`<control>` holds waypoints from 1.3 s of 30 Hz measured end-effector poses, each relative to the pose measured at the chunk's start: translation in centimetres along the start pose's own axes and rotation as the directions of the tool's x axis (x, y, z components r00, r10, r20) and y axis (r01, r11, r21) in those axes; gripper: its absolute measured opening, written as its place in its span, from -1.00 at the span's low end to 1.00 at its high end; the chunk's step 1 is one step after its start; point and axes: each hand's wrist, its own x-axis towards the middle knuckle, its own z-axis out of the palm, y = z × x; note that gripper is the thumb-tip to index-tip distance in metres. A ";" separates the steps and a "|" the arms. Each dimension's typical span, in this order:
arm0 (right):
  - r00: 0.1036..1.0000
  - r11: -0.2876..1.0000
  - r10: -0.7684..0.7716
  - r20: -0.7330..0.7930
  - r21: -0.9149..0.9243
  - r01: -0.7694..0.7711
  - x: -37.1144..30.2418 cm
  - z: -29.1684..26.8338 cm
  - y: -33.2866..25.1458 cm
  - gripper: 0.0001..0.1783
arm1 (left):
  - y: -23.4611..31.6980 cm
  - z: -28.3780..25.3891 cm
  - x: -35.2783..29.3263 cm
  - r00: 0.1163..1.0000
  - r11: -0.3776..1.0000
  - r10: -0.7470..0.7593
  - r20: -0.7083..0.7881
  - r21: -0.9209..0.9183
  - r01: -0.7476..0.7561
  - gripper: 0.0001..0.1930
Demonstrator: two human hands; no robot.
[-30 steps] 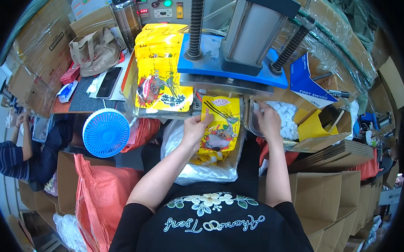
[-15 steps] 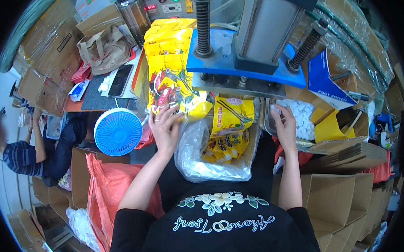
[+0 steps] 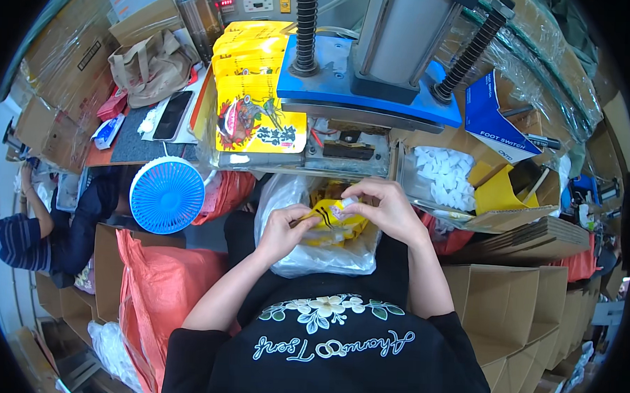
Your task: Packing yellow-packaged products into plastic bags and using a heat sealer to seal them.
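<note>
My left hand (image 3: 283,232) is closed, pinching the left edge of a small yellow pouch (image 3: 334,218). Above that pouch my right hand (image 3: 386,212) is closed too, its thumb and fingers on a small white piece (image 3: 348,201) at the pouch's upper part. Whether the piece lies inside or on the pouch I cannot tell. Beneath both hands sits a container lined with a clear plastic bag (image 3: 284,264), with more yellow pouches (image 3: 331,238) in it. A stack of yellow printed pouches (image 3: 262,120) lies left of the blue press (image 3: 376,94).
White pieces (image 3: 446,177) fill a clear tray to the right. The metal press bed (image 3: 349,149) stands in front of me. At left are a blue fan (image 3: 167,193) and a red sack (image 3: 164,274); cardboard boxes (image 3: 493,302) stand right. Another person (image 3: 21,233) sits far left.
My left hand came from the pouch stack and my right from the white-piece tray; both are now over the lined container. The pouch at the press's front edge is gone from there.
</note>
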 end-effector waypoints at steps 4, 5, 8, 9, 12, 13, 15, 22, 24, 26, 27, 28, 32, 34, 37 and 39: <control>0.970 0.966 0.196 -0.141 0.199 -0.166 0.0 0.0 0.8 -0.64 | -1.1 1.6 1.7 0.986 0.963 -0.167 0.023 -0.211 0.168 -0.70; 0.944 0.988 0.142 -0.299 0.097 -0.118 -0.1 -0.2 0.9 -0.58 | -0.1 2.1 2.6 0.981 0.951 -0.192 -0.031 -0.254 0.178 -0.67; 0.919 0.989 0.145 -0.367 0.056 -0.134 -1.5 -1.9 1.4 -0.54 | 1.1 3.2 5.2 0.941 0.811 -0.332 -0.068 -0.531 0.248 -0.66; 0.903 0.982 0.186 -0.387 0.111 -0.154 -2.1 -2.4 1.4 -0.56 | 1.2 3.4 6.0 0.928 0.757 -0.369 -0.051 -0.596 0.269 -0.69; 0.915 0.965 0.260 -0.308 0.121 -0.233 -4.5 -2.9 1.8 -0.62 | 1.9 3.7 7.7 0.890 0.531 -0.446 0.095 -0.772 0.349 -0.77; 0.912 0.938 0.337 -0.234 0.168 -0.303 -5.2 -2.8 1.8 -0.64 | 1.2 3.8 8.3 0.899 0.560 -0.430 0.084 -0.756 0.339 -0.78; 0.916 0.921 0.380 -0.132 0.149 -0.360 -6.7 -2.1 3.0 -0.63 | 0.9 4.1 8.5 0.896 0.542 -0.437 0.081 -0.771 0.334 -0.78; 0.840 0.830 0.543 -0.006 0.155 -0.535 -9.6 2.6 14.9 -0.57 | 0.8 -0.2 6.6 0.921 0.798 -0.321 0.219 -0.461 0.388 -0.66; 0.777 0.802 0.597 -0.201 0.168 -0.573 -10.6 5.0 20.7 -0.37 | -1.8 -2.3 5.4 0.899 0.849 -0.364 0.245 -0.308 0.428 -0.61; 0.688 0.713 0.698 -0.200 0.283 -0.641 -9.2 6.1 21.8 -0.18 | -6.1 -3.8 2.7 0.913 0.912 -0.403 0.065 -0.056 0.407 -0.60; 0.685 0.707 0.703 -0.192 0.293 -0.644 -8.0 6.9 20.8 -0.18 | -9.3 -3.2 0.9 0.941 0.938 -0.303 -0.149 0.128 0.322 -0.56; 0.727 0.748 0.650 -0.221 0.357 -0.560 -6.8 7.8 19.6 -0.19 | -12.1 -2.4 -1.1 0.933 0.910 -0.147 -0.328 0.325 0.258 -0.51; 0.771 0.857 0.484 -0.414 0.047 -0.513 -6.7 10.5 20.2 -0.16 | -13.3 0.0 -3.9 0.928 0.871 -0.304 -0.213 0.333 0.362 -0.16; 0.742 0.803 0.470 -0.478 -0.118 -0.584 -6.5 10.6 19.4 -0.18 | -12.8 0.0 -3.5 0.910 0.856 -0.309 -0.275 0.336 0.392 -0.14; 0.632 0.764 0.617 -0.469 0.163 -0.625 -6.3 10.0 20.8 -0.27 | -13.1 -0.1 -1.8 0.880 0.845 -0.315 -0.354 0.318 0.430 -0.10; 0.588 0.753 0.656 -0.472 0.464 -0.467 -6.3 10.0 21.4 -0.37 | -15.1 0.0 -0.8 0.869 0.846 -0.323 -0.374 0.299 0.442 -0.08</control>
